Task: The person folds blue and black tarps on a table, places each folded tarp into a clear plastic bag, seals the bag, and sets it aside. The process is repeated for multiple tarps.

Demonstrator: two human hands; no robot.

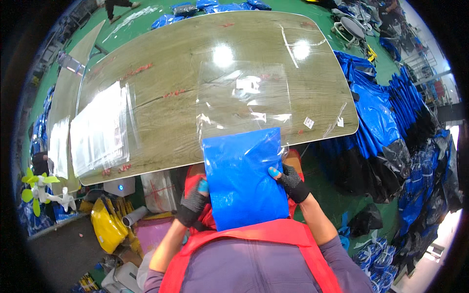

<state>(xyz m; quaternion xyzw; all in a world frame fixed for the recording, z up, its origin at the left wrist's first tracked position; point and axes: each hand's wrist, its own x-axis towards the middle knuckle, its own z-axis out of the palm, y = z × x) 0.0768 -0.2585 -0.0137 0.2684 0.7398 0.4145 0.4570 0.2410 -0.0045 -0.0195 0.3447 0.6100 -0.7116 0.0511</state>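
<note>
Both gloved hands grip a folded blue item [244,180] by its side edges, the left hand [194,204] low on one side and the right hand [291,181] on the other. Its upper end sits inside a clear plastic bag [242,102] lying on the wooden table [161,117]. A stack of clear bags [100,129] lies well left of the blue item.

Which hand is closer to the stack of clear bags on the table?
Left. The left hand grips the left edge of the blue folded item, just below and right of the stack of clear bags. The right hand holds the item's far edge, farther away.
</note>
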